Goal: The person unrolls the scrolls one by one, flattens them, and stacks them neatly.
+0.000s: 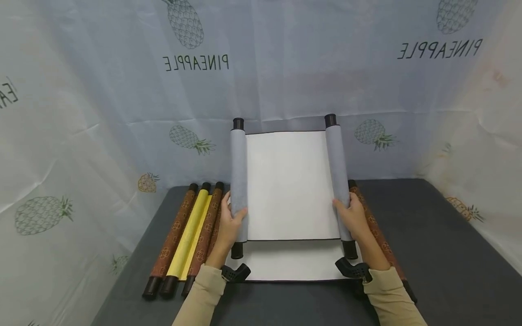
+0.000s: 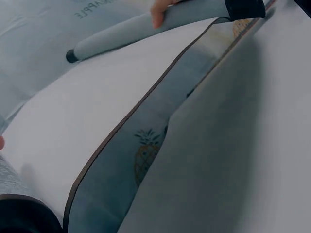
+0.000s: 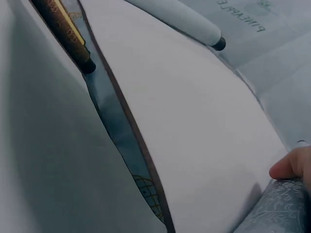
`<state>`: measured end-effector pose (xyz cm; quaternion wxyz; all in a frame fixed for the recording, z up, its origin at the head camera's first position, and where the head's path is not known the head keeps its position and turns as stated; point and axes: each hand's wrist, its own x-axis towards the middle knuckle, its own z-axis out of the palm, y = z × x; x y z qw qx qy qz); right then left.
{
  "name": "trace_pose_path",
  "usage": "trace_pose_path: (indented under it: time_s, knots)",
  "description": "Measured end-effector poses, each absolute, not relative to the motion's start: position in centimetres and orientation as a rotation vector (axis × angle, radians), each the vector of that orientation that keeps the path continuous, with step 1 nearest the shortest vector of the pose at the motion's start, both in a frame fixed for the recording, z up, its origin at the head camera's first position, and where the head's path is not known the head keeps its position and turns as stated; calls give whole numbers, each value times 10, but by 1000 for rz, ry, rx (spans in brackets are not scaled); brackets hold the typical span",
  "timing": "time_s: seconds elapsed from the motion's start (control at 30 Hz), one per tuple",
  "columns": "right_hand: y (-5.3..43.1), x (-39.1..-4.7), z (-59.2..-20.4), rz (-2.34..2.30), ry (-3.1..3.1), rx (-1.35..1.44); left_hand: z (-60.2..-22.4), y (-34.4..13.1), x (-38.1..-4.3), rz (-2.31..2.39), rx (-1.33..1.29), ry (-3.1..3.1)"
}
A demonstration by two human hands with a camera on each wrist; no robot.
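Observation:
A grey-blue patterned scroll (image 1: 291, 185), partly unrolled, is held up with its white paper facing me. Its left roller (image 1: 239, 158) is gripped near the lower part by my left hand (image 1: 229, 226), thumb lying on the front. My right hand (image 1: 355, 217) grips the right roller (image 1: 336, 163) at about the same height. Black knobs cap both rollers. In the right wrist view the right thumb (image 3: 294, 164) presses on the patterned roller cloth. Below the raised scroll, a second white sheet (image 1: 293, 261) lies spread on the table, partly hidden by it.
Brown patterned rolls (image 1: 171, 244) and a yellow roll (image 1: 188, 231) lie side by side on the left of the dark grey table (image 1: 440, 235). Another brown roll (image 1: 377, 228) lies behind my right forearm. A pale curtain (image 1: 285, 81) printed with pineapples hangs around the table.

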<state>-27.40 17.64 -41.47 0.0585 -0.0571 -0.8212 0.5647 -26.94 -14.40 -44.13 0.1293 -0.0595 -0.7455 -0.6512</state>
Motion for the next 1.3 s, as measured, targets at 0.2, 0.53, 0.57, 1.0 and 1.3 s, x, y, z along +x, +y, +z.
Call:
trace_pose_path:
  time_s: [0.2,0.53,0.57,1.0,1.3]
  knots:
    - [176,-270,-414,1654,-2478,-237,-444,-144,-270,-1747,-128,-2202]
    - [183,-267,-415,1561,-2475,-255,-451,-149,-272,-1636,-113,-2288]
    - [185,-267,-415,1553,-2472,-254,-451,-149,-272,-1634,-117,-2299]
    - [190,-267,-411,1539,-2463,-220,-444,-156,-273,-1744,-108,-2341]
    - [190,-268,-411,1551,-2465,-217,-443,-159,-273,-1665,-108,-2365]
